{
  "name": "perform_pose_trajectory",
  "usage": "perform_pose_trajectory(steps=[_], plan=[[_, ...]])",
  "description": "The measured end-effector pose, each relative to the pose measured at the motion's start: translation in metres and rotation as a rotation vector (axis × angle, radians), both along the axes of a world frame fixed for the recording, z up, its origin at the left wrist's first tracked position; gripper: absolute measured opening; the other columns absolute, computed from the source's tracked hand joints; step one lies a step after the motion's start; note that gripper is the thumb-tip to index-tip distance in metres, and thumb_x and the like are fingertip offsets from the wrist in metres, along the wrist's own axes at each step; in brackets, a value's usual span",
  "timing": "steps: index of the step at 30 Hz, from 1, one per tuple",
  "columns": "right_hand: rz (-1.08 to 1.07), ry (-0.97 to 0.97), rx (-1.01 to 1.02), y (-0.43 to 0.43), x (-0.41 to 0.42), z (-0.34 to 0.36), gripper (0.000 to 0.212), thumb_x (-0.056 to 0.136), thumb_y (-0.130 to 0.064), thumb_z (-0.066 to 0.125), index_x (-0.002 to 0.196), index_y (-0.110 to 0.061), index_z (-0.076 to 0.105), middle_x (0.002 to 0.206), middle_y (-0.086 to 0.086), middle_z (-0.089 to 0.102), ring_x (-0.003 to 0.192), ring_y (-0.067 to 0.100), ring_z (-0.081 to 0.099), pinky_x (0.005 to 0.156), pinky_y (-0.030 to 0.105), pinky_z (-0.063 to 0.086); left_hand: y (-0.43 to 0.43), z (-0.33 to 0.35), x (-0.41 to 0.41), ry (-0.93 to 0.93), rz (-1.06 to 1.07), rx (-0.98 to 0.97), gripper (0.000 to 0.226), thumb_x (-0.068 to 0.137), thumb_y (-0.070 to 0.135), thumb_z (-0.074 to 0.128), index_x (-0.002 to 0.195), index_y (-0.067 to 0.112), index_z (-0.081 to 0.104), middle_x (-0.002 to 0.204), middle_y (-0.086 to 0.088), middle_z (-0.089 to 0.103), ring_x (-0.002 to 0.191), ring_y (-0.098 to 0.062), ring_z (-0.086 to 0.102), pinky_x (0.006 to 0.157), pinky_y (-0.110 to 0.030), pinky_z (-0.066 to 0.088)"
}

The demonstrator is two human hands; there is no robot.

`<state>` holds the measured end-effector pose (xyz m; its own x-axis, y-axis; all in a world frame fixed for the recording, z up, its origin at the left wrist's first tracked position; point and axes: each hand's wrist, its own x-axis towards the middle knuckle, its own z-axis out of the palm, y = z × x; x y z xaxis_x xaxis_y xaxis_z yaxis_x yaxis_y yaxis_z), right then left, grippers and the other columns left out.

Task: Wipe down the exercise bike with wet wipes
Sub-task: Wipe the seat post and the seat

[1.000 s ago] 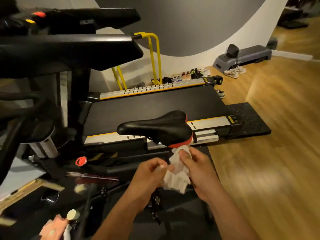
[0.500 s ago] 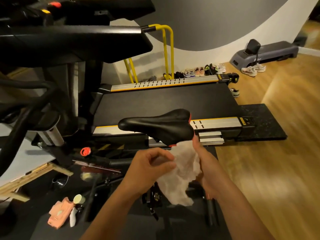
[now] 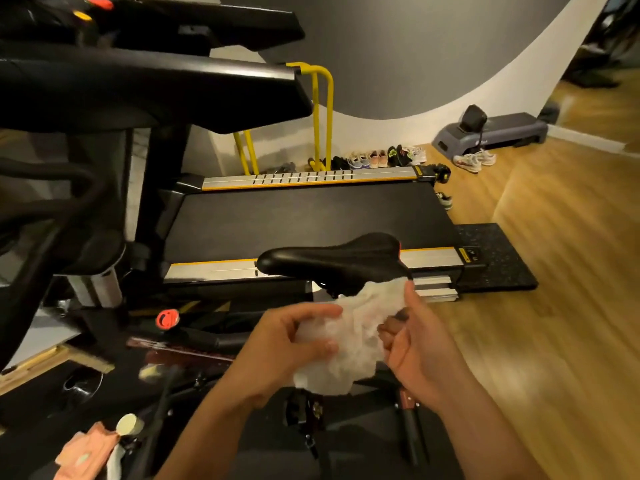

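Obs.: both hands are together in front of the body, just below the rear of the saddle [image 3: 332, 261] of the exercise bike [image 3: 207, 339]. One white wet wipe [image 3: 349, 337] is stretched between them. The left hand [image 3: 294, 344] pinches its left side between thumb and curled fingers. The right hand [image 3: 415, 344] holds the right side, thumb up and fingers curled behind the sheet. The wipe's top edge reaches the saddle's rear lower rim; I cannot tell whether they touch. The wipe is crumpled and only partly opened.

Judged step: opening the wipe out before the first pass on the saddle, so the wiping proper has probably barely begun.

Method note: pull the sheet flat, then fold it once into a pad so a damp face meets the vinyl. Lay it under a flat palm rather than bunched in the fingertips. Work from nose to rear in overlapping strokes, then round the side edges and the underside rim. Turn the pad to a clean face before going on to the frame and the red knob [image 3: 167, 319].

Risk: a thin wet sheet tears or rolls up if dragged by one corner.

A pink packet [image 3: 86, 452], possibly the wipes supply, lies on the dark mat [image 3: 45, 403] near the bike's base. A treadmill [image 3: 311, 216] stands behind the saddle.
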<state>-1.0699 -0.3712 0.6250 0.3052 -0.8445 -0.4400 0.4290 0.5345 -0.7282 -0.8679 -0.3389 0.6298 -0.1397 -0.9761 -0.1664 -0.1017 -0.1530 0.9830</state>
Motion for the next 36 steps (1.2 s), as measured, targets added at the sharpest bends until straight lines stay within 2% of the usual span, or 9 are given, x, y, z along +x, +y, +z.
perform_pose_trajectory(steps=[3,7,14,17,20,22,28,32,36], plan=[[0.182,0.317,-0.102,0.017,0.019,-0.005,0.039,0.086,-0.029,0.068,0.124,-0.028,0.058,0.105,0.009,0.073,0.096,0.031,0.071,0.088,0.06,0.053,-0.003,-0.004,0.022,0.038,0.01,-0.005,0.049,0.076,0.009,0.079,0.111,0.042,0.07,0.115,0.009,0.067,0.108,-0.017,0.066,0.084,-0.038,0.059],[-0.039,0.523,-0.265,0.023,0.033,-0.001,0.047,0.088,-0.012,0.067,0.12,-0.045,0.059,0.093,0.002,0.073,0.089,0.026,0.071,0.081,0.053,0.058,-0.006,-0.006,0.037,-0.189,0.044,-0.065,0.042,0.078,0.016,0.08,0.114,0.035,0.067,0.115,0.012,0.063,0.1,-0.007,0.065,0.081,-0.029,0.06],[0.129,1.154,-0.619,0.019,0.035,0.015,0.017,0.082,-0.026,0.075,0.097,-0.033,0.069,0.099,-0.017,0.061,0.093,0.003,0.059,0.075,0.016,0.048,-0.021,-0.009,0.036,-0.504,-0.038,-0.301,0.003,0.089,0.032,0.068,0.09,0.032,0.071,0.1,0.019,0.047,0.099,0.001,0.049,0.081,-0.015,0.046],[0.083,1.092,-0.632,0.007,0.024,0.023,0.003,0.085,-0.031,0.069,0.086,-0.029,0.067,0.106,-0.017,0.058,0.098,0.003,0.057,0.078,0.024,0.05,-0.03,-0.003,0.029,-0.462,-0.074,-0.345,0.013,0.095,0.029,0.06,0.084,0.036,0.061,0.106,0.02,0.052,0.105,0.003,0.048,0.087,-0.019,0.046],[-0.091,0.924,-0.572,-0.02,0.017,0.029,0.005,0.091,-0.03,0.064,0.087,-0.026,0.063,0.088,-0.005,0.066,0.087,0.019,0.064,0.071,0.043,0.054,-0.052,0.009,0.005,-0.4,-0.001,-0.333,0.013,0.097,0.03,0.056,0.085,0.032,0.06,0.087,0.016,0.061,0.085,0.008,0.056,0.071,-0.011,0.045],[-0.2,1.002,-0.6,-0.052,0.012,0.025,0.009,0.09,-0.028,0.065,0.084,-0.025,0.06,0.083,-0.004,0.064,0.082,0.02,0.063,0.067,0.039,0.051,-0.077,0.01,-0.013,-0.461,0.072,-0.354,0.01,0.097,0.033,0.056,0.09,0.03,0.061,0.084,0.016,0.062,0.083,0.004,0.058,0.07,-0.012,0.046],[-0.208,1.619,-0.856,-0.088,0.007,-0.009,0.037,0.095,-0.035,0.052,0.128,-0.019,0.054,0.124,0.005,0.058,0.115,0.023,0.052,0.09,0.041,0.05,-0.12,-0.031,-0.028,-1.103,0.116,-0.492,0.021,0.098,0.041,0.051,0.106,0.028,0.065,0.108,0.006,0.06,0.107,-0.016,0.048,0.096,-0.034,0.03],[0.252,1.904,-0.97,-0.071,0.042,-0.054,0.063,0.097,-0.049,0.014,0.146,-0.016,0.036,0.151,0.013,0.039,0.141,0.031,0.032,0.117,0.049,0.025,-0.113,-0.045,0.004,-1.048,0.256,-0.59,0.022,0.094,0.036,0.058,0.109,0.024,0.067,0.123,0.001,0.058,0.119,-0.02,0.049,0.107,-0.045,0.027],[0.255,1.781,-1.133,-0.086,0.112,-0.064,0.058,0.099,-0.041,0.027,0.149,-0.011,0.032,0.154,0.016,0.033,0.144,0.036,0.027,0.118,0.051,0.022,-0.108,-0.046,0.053,-0.792,0.447,-0.52,0.028,0.096,0.026,0.049,0.114,0.014,0.068,0.117,-0.002,0.067,0.11,-0.014,0.058,0.102,-0.033,0.041]])
